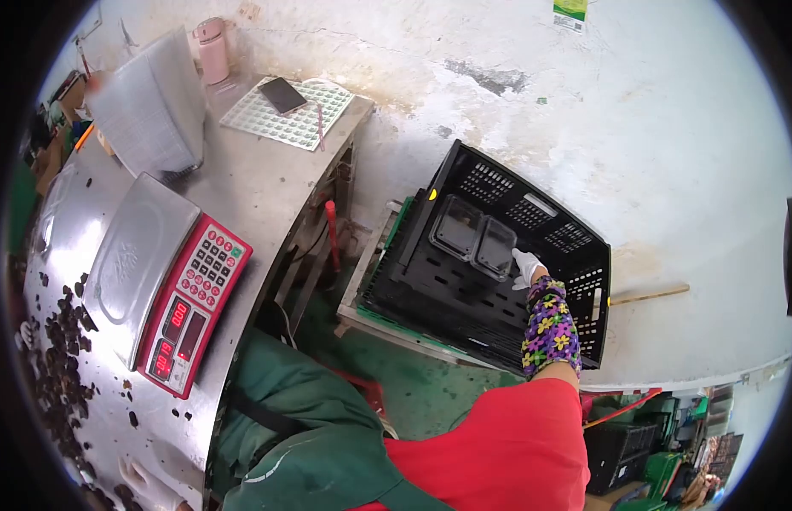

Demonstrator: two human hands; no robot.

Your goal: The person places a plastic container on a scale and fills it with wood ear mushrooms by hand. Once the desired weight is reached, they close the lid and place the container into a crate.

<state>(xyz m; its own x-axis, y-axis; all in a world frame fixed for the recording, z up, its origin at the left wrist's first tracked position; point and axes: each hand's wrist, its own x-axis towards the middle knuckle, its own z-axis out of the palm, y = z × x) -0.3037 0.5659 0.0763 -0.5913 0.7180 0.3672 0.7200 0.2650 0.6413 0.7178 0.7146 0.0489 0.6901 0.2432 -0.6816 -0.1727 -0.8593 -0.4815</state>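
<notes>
My right hand (527,269), in a white glove below a flowered sleeve, reaches into a black plastic crate (575,223). Its fingers are closed at the edge of a clear plastic box (495,249) with dark contents. Against that box lies a second clear box (457,226), also on the crate's floor. At the lower left, my left hand (150,484), gloved in white too, rests over the metal table (264,183) with fingers spread and nothing in them. Small dark pieces (59,375) lie scattered near it.
A red digital scale (195,302) with a metal pan stands on the table. Behind it is a stack of clear plastic containers (149,102). A phone (282,95) lies on a sticker sheet (242,115) near a pink bottle (212,51). The wall borders the crate.
</notes>
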